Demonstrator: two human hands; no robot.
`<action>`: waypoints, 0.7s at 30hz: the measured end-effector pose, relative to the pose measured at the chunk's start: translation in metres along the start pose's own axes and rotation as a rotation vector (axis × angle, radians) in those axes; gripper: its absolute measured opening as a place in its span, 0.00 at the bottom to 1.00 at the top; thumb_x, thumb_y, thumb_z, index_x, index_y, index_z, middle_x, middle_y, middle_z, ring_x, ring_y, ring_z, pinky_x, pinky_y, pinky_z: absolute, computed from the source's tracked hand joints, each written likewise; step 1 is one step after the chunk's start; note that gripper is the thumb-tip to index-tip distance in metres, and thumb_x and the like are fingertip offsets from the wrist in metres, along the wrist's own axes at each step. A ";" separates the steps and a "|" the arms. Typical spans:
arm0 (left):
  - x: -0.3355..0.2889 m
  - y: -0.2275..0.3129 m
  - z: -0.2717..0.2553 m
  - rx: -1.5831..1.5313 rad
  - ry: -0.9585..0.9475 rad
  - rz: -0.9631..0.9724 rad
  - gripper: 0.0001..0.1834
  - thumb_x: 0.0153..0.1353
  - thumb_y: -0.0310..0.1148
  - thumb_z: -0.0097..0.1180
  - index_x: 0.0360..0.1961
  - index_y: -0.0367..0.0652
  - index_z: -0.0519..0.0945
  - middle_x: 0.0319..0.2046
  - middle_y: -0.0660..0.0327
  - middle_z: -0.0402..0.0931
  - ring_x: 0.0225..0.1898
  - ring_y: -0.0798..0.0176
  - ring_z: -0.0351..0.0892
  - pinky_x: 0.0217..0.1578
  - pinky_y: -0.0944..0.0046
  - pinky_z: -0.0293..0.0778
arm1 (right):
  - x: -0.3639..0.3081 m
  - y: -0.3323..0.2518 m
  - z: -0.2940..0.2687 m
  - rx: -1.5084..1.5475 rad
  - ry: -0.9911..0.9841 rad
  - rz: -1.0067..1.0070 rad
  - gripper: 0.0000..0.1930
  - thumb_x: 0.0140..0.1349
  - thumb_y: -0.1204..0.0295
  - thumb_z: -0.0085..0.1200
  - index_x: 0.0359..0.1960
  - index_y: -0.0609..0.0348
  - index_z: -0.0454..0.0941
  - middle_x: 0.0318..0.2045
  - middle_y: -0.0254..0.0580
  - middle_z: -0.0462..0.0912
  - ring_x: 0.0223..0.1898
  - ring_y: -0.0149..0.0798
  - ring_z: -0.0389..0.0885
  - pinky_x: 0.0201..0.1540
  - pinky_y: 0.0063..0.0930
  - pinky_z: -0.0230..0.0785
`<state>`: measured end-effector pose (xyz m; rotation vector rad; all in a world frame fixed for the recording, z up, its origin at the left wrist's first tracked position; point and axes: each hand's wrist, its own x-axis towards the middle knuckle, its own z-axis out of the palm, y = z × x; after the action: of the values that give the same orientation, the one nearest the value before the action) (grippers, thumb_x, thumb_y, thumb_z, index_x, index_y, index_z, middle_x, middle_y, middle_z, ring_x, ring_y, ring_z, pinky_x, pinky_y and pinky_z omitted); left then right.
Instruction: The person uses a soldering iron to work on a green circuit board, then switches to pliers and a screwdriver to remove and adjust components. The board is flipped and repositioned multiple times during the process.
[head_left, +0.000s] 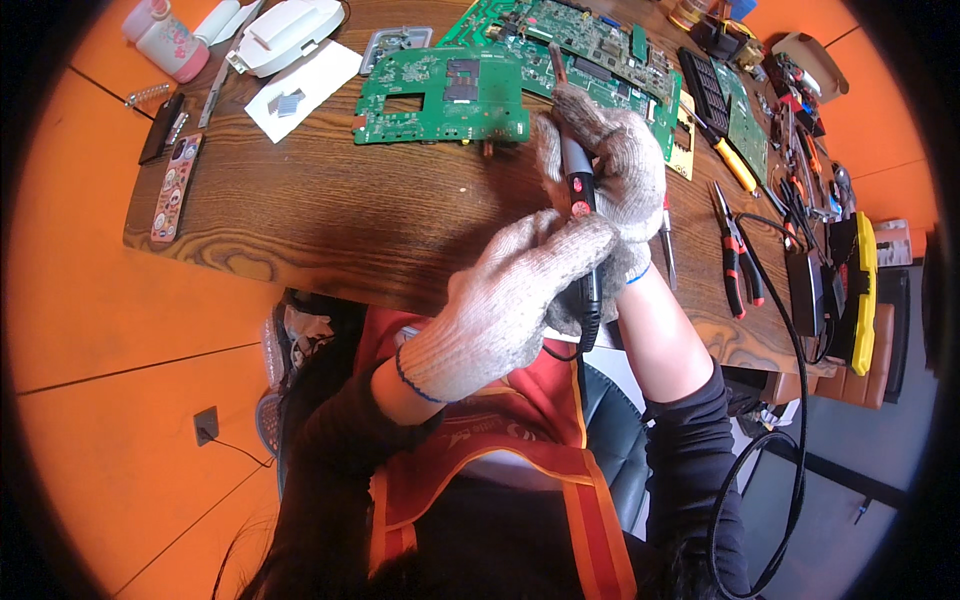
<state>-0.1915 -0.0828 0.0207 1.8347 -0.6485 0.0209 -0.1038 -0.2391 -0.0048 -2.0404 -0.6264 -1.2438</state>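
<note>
- Wooden table [330, 220]: boards sit far, perhaps leaving the near side for handwork.
- Green circuit board [435, 107]: flat, far-left of the hands.
- Left hand [510, 300]: gloved, fingers drawn together on the handle's near part, probably steadying it.
- Right hand [625, 170]: gloved, fingers curled around its farther part.
- Pen-shaped tool [581, 190]: within both hands' fingers, above the table's near side, pointing far.

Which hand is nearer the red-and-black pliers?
Right. The right hand is to the left of the pliers, apart from them; the left hand is farther left still.
</note>
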 end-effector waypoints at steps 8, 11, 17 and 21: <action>0.001 -0.008 0.015 -0.729 -0.060 -0.380 0.16 0.70 0.38 0.48 0.51 0.38 0.74 0.38 0.56 0.80 0.31 0.64 0.82 0.31 0.67 0.79 | 0.009 -0.018 0.004 -0.012 0.030 0.016 0.17 0.46 0.75 0.69 0.41 0.59 0.83 0.21 0.41 0.78 0.22 0.41 0.77 0.28 0.32 0.68; 0.004 -0.006 0.019 -0.962 -0.064 -0.779 0.23 0.72 0.46 0.39 0.51 0.36 0.74 0.39 0.54 0.80 0.31 0.63 0.81 0.30 0.66 0.78 | 0.012 -0.021 0.003 0.341 0.058 0.151 0.15 0.48 0.78 0.68 0.40 0.60 0.84 0.24 0.41 0.81 0.24 0.39 0.79 0.29 0.29 0.70; 0.015 -0.029 -0.042 -0.829 -0.009 -0.279 0.32 0.73 0.54 0.31 0.52 0.34 0.75 0.42 0.55 0.80 0.38 0.64 0.79 0.38 0.66 0.75 | 0.016 -0.025 -0.004 0.441 0.132 0.384 0.13 0.57 0.79 0.63 0.44 0.62 0.80 0.39 0.44 0.84 0.36 0.33 0.83 0.44 0.27 0.76; 0.048 -0.063 -0.101 0.291 0.205 0.095 0.23 0.62 0.47 0.56 0.49 0.39 0.79 0.46 0.52 0.78 0.47 0.58 0.78 0.48 0.61 0.73 | 0.016 -0.036 -0.006 0.662 0.170 0.795 0.13 0.67 0.72 0.50 0.50 0.64 0.74 0.33 0.51 0.83 0.22 0.32 0.75 0.25 0.25 0.70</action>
<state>-0.0933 0.0000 0.0182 2.0448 -0.6107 0.3795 -0.1249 -0.2188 0.0223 -1.3723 -0.0762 -0.6032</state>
